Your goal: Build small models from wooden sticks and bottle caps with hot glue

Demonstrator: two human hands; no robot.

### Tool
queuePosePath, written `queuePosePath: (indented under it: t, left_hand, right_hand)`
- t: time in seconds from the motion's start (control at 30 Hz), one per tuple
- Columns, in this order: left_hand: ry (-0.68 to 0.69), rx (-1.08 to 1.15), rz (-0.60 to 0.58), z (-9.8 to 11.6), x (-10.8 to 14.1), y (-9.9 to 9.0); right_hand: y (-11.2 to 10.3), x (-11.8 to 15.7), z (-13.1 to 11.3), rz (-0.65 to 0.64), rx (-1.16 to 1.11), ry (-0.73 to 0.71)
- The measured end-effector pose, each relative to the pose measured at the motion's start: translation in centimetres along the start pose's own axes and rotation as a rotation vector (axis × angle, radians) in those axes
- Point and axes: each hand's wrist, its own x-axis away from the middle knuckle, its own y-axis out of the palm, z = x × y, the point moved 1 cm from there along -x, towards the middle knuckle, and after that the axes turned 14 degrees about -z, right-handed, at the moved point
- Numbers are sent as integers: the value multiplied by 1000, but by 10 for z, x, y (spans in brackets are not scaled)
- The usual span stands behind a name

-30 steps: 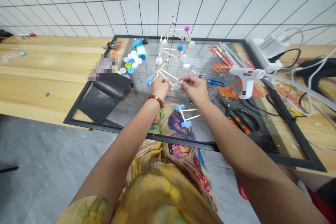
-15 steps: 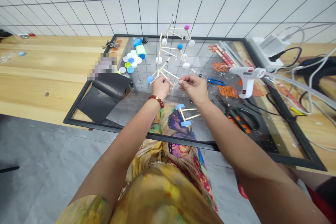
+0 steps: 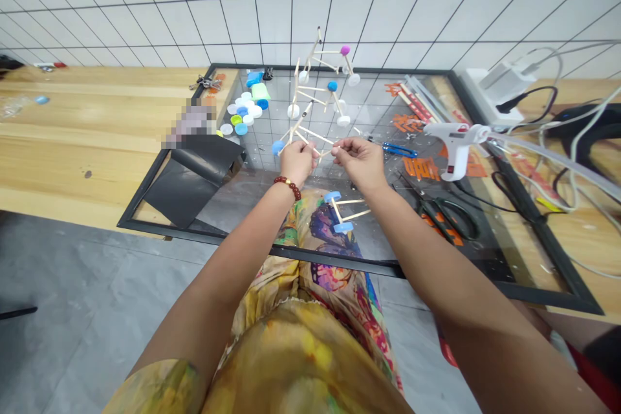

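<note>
Left hand [image 3: 298, 163] and right hand [image 3: 359, 163] are raised over the lap, close together. Left grip is closed on a wooden stick frame [image 3: 303, 137] with a blue bottle-cap wheel [image 3: 277, 147] at its far left end. Right grip is thumb and forefinger pressed together on the frame's thin stick end, just beside the left hand. Red-brown bead bracelet [image 3: 288, 186] on left wrist. Yellow floral dress [image 3: 301, 356] below.

Just past the hands, a stick axle piece with two blue caps [image 3: 337, 210] lies on a black-framed glass sheet [image 3: 204, 231]. On the glass, right: black-handled scissors [image 3: 446, 217], white hot glue gun [image 3: 456, 149], blue clip [image 3: 400, 151]. Left: black sheet [image 3: 194, 181], heap of plastic bottle caps [image 3: 242, 113]. Farther up, two finished stick models with cap wheels [image 3: 323, 87] stand upright. Pale wooden desk [image 3: 72, 110] at left, white tiled wall [image 3: 339, 6] behind.
</note>
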Motion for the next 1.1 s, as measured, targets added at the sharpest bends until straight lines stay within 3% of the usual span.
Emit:
queuePosePath:
  t: [0.23, 0.37, 0.43, 0.5, 0.57, 0.63, 0.67, 0.77, 0.87, 1.0, 1.1]
  left_hand:
    - [-28, -86, -57, -2, -5, -2]
    - [-66, -48, -95, -1, 13, -7]
    - [-64, -142, -122, 1, 27, -16]
    - [55, -351, -119, 9, 37, -28]
    - [342, -537, 17, 26, 37, -44]
    - [508, -635, 112, 45, 23, -58]
    - [528, -660, 132, 55, 12, -64]
    - [411, -749, 80, 73, -30, -73]
    - [304, -807, -1, 74, -57, -72]
    - [249, -688, -137, 55, -57, -67]
    - [264, -516, -160, 41, -47, -65]
  right_hand:
    - [1, 1, -1, 4, -11, -5]
    - [1, 0, -1, -20, -32, -14]
    - [1, 0, 0, -23, -36, -12]
    - [1, 0, -1, -16, -22, -6]
    - [1, 1, -1, -8, 0, -3]
    - [1, 1, -2, -7, 10, -5]
    - [1, 1, -3, -7, 7, -6]
    - [1, 1, -4, -16, -17, -9]
    - [1, 1, -4, -10, -32, -6]
    - [1, 0, -3, -3, -56, 12]
    - [1, -1, -2, -9, -63, 17]
